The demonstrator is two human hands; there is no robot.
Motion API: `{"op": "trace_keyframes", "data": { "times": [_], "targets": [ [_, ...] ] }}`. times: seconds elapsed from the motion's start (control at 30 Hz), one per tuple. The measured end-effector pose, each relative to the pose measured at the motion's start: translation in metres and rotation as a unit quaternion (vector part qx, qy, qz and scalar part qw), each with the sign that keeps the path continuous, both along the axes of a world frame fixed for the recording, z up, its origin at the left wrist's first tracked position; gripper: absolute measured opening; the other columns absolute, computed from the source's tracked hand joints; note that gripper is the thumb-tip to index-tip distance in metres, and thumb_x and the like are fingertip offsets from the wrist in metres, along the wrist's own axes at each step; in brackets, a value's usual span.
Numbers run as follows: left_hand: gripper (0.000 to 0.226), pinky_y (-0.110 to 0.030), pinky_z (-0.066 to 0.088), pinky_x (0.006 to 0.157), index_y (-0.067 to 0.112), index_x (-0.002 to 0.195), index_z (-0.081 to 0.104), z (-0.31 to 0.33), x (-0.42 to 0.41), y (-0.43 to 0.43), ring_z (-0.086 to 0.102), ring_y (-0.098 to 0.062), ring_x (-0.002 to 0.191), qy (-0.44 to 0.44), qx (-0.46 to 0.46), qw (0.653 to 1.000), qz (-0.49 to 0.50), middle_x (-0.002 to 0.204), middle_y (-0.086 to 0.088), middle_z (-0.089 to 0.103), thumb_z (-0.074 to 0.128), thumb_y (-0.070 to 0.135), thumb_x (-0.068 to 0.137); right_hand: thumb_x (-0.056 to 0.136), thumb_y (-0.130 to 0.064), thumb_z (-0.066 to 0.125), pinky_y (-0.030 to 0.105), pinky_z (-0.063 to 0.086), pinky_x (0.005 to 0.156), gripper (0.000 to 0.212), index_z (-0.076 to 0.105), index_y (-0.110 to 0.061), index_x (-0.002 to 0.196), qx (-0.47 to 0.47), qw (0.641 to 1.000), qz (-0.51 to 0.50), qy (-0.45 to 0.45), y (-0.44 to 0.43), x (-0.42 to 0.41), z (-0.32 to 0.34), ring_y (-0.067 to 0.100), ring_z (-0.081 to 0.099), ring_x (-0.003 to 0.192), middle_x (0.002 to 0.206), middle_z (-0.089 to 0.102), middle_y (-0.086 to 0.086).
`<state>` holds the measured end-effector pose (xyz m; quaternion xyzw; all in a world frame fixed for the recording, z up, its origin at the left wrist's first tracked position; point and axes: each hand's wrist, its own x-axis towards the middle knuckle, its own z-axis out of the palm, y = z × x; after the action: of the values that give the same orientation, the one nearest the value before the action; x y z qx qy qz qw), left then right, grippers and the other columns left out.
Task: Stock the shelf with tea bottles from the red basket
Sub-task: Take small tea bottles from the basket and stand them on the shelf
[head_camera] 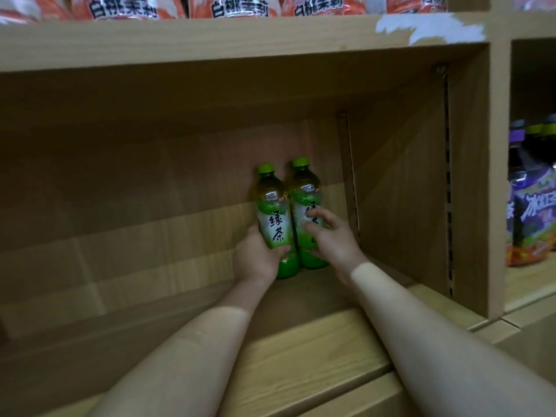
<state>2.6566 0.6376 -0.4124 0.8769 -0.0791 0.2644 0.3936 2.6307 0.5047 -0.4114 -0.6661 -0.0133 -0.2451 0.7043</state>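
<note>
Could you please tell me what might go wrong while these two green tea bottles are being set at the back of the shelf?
1. The left bottle and right bottle are pressed side by side, so when the left hand or right hand lets go, one bottle may tip the other.
2. Both arms reach deep into the shelf, so a wrist drawing back could catch a bottle.
3. The right hand's fingers cover the right bottle's label, so its facing is unchecked.

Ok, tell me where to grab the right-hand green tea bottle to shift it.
Take the right bottle round its labelled middle, coming from the front and its right. It stands upright and its left side is pressed against the left bottle, so only the front and right are free for fingers to wrap. The right hand has its fingers at that spot.
</note>
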Motion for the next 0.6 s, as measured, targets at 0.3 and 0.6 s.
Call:
{"op": "trace_keyframes", "data": {
  "times": [0.3,0.6],
  "targets": [
    [0.058,-0.033,0.050,0.078,0.011,0.122,0.052,0.007,0.003,-0.025,0.063,-0.030,0.105,0.035,-0.003,0.999,-0.020,0.117,-0.010,0.066,0.081,0.025,0.073,0.088,-0.014,0.061,0.046,0.043,0.105,0.044,0.054,-0.017,0.132,-0.005,0.999,-0.042,-0.020,-0.002,-0.006,0.003,0.025,0.051,0.122,0.134,0.052,0.006],
    [0.053,-0.034,0.052,0.076,0.012,0.111,0.050,-0.003,0.008,-0.044,0.063,-0.025,0.090,0.067,-0.127,0.986,-0.084,0.105,-0.007,0.066,0.084,0.025,0.071,0.080,-0.001,0.066,0.041,0.044,0.104,0.052,0.052,-0.027,0.123,-0.055,0.993,-0.080,-0.061,-0.019,-0.003,-0.006,0.019,0.047,0.120,0.127,0.043,-0.004]
  ]
}}
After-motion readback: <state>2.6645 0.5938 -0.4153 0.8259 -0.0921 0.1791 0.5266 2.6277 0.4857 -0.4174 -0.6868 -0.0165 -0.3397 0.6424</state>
